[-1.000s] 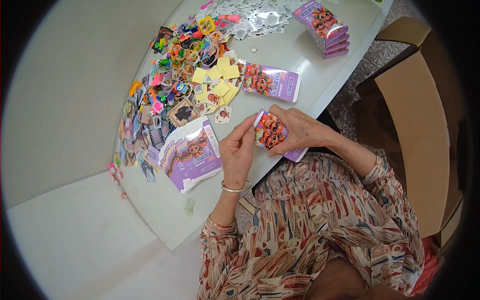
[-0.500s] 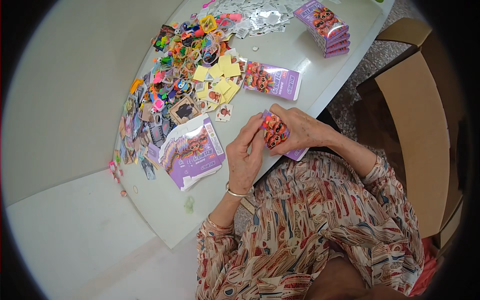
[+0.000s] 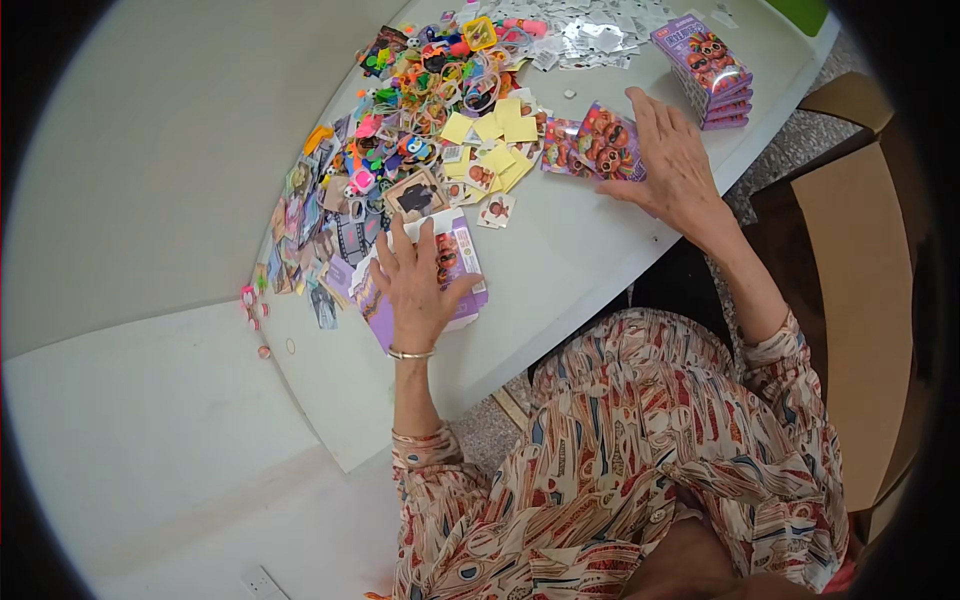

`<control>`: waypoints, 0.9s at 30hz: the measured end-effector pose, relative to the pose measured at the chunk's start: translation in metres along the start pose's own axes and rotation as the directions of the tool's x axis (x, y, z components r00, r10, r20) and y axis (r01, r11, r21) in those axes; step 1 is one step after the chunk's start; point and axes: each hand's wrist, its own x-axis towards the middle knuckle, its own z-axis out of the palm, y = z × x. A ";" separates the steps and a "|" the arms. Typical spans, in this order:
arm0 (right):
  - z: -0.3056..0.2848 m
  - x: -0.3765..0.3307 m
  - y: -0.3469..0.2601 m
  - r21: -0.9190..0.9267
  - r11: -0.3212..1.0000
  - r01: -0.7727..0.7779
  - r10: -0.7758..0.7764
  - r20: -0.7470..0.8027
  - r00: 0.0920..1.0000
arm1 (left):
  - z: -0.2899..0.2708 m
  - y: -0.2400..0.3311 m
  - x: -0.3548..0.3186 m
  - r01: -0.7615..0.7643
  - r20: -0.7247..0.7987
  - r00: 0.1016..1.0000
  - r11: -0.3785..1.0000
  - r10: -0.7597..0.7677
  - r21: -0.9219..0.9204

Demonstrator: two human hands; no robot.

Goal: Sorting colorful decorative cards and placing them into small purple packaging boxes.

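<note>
My left hand (image 3: 413, 290) rests with spread fingers over a fanned stack of flat purple-and-white cartons (image 3: 465, 265) on the table, touching the top ones. My right hand (image 3: 680, 170) spans a small purple box (image 3: 610, 145) with a colourful cartoon picture, thumb on the near side and fingers on the far side. That box partly overlaps another purple box (image 3: 560, 145) lying on the table. The palm hides the held box's right end. Beyond my right hand stands a neat stack of purple boxes (image 3: 705, 60).
A heap of small colourful toys (image 3: 430, 100) covers the table's far left, with yellow paper squares (image 3: 505, 125) and small picture cards beside it. Clear little packets (image 3: 590, 35) lie at the back. A large open cardboard box (image 3: 850, 290) stands to my right, past the table edge.
Both hands were together on the purple box near the table edge. My right hand has carried it away to the far box; my left has moved left onto the flat cartons and spread open.
</note>
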 end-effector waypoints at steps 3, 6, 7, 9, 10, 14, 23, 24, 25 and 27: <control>0.005 -0.005 -0.012 -0.163 0.973 0.164 -0.208 -0.307 0.929 | 0.001 -0.017 0.003 -0.047 0.151 0.988 0.998 0.041 0.036; 0.010 -0.024 -0.037 -0.018 0.959 0.283 -0.277 -0.268 0.923 | 0.013 -0.028 0.007 -0.090 0.191 0.977 0.994 0.098 -0.054; 0.018 -0.035 -0.043 0.065 0.951 0.303 -0.285 -0.199 0.938 | 0.016 -0.029 0.010 -0.117 0.160 0.978 0.987 0.134 -0.115; 0.034 -0.050 -0.058 0.239 0.910 0.338 -0.311 -0.145 0.939 | 0.020 -0.036 0.012 -0.118 0.103 0.986 0.982 0.134 -0.151; 0.042 -0.056 -0.063 0.295 0.899 0.324 -0.308 -0.100 0.946 | 0.023 -0.036 0.017 -0.117 0.048 0.991 0.975 0.129 -0.191; 0.052 -0.060 -0.084 0.421 0.871 0.252 -0.284 0.013 0.959 | -0.014 0.006 0.033 0.237 0.078 0.961 0.647 -0.264 -0.725; 0.066 -0.053 -0.078 0.303 0.949 0.084 -0.074 -0.043 0.996 | 0.011 0.093 0.049 0.073 -0.033 0.980 0.506 -0.197 -0.859; 0.066 -0.052 -0.078 0.310 0.948 0.076 -0.064 -0.051 0.997 | 0.007 0.096 0.049 0.108 0.005 0.976 0.457 -0.220 -0.883; 0.066 -0.052 -0.077 0.317 0.946 0.069 -0.053 -0.058 0.997 | 0.005 0.099 0.048 0.143 0.045 0.970 0.406 -0.240 -0.903; 0.063 -0.050 -0.076 0.385 0.921 0.054 -0.042 -0.040 0.998 | 0.002 0.096 0.044 0.115 0.023 0.974 0.406 -0.225 -0.907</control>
